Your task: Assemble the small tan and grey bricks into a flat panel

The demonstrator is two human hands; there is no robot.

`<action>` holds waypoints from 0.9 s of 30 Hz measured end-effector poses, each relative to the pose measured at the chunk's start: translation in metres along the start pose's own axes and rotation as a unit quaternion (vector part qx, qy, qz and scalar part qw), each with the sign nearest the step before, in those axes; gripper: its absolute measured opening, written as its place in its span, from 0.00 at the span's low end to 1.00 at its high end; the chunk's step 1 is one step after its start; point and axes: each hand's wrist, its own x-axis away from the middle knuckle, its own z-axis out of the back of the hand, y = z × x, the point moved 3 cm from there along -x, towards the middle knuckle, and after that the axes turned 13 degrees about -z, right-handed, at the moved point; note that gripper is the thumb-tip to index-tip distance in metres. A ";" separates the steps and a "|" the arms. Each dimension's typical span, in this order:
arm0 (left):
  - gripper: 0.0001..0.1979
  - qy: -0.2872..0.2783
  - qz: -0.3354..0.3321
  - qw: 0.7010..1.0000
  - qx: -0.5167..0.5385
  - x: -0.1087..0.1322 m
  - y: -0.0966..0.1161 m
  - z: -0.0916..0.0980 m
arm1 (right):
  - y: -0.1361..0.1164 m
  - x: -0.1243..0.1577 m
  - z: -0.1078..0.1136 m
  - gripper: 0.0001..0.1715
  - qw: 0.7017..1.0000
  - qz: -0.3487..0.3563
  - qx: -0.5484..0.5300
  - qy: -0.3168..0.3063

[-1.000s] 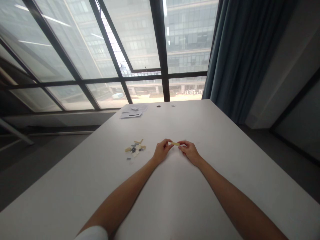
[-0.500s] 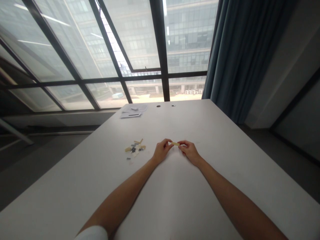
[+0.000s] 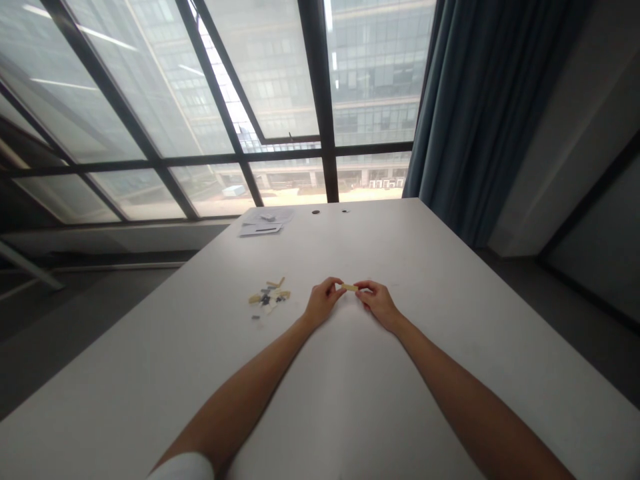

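A small tan bar-shaped piece [image 3: 349, 287], perhaps a toy building brick, is held level between both hands just over the table. My left hand [image 3: 323, 300] pinches its left end between thumb and fingers. At the other end, my right hand [image 3: 379, 304] grips it the same way, fingertips closed on it. Left of my hands lies a loose pile of small pieces [image 3: 270, 297] in tan, white and grey. One grey piece [image 3: 255, 317] sits apart, nearer to me. The fine shape of the held piece is too small to make out.
The white table [image 3: 345, 387] stretches toward the windows. White papers [image 3: 263, 228] with a dark pen-like strip lie at its far left. A round dark disc [image 3: 315, 212] and a small dark item [image 3: 345, 211] are near the far edge. A blue curtain [image 3: 465, 120] hangs at the right.
Almost nothing differs. The whole view has shifted very slightly; both hands keep the same pinch on the tan piece, and the pile looks the same.
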 end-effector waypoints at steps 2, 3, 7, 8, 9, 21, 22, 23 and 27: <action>0.16 0.001 -0.002 1.000 0.001 0.000 0.000 0.000 | 0.002 -0.001 0.001 0.23 1.000 -0.001 0.000 -0.003; 0.16 0.003 -0.004 1.000 0.003 0.000 0.001 0.000 | 0.003 -0.001 0.001 0.23 1.000 -0.001 0.001 -0.005; 0.15 0.006 -0.005 1.000 0.007 0.000 0.003 0.001 | 0.005 -0.003 0.002 0.22 1.000 -0.002 0.007 -0.009; 0.16 0.005 -0.004 1.000 0.007 0.000 0.003 0.001 | 0.005 -0.003 0.002 0.22 1.000 -0.002 0.008 -0.009; 0.16 0.004 -0.003 1.000 0.007 -0.001 0.003 0.001 | 0.005 -0.003 0.002 0.22 1.000 -0.002 0.008 -0.009; 0.17 0.002 -0.006 1.000 0.006 -0.001 0.002 0.001 | 0.002 -0.001 0.001 0.22 1.000 -0.007 0.002 -0.008; 0.17 0.002 -0.005 1.000 0.007 -0.001 0.003 0.001 | 0.002 -0.001 0.001 0.22 1.000 -0.007 0.002 -0.009; 0.17 0.002 -0.004 1.000 0.008 -0.001 0.004 0.001 | 0.002 -0.001 0.001 0.22 1.000 -0.008 0.001 -0.009; 0.17 0.003 0.000 1.000 0.011 -0.001 0.003 0.001 | 0.002 -0.002 0.001 0.22 1.000 -0.008 0.002 -0.009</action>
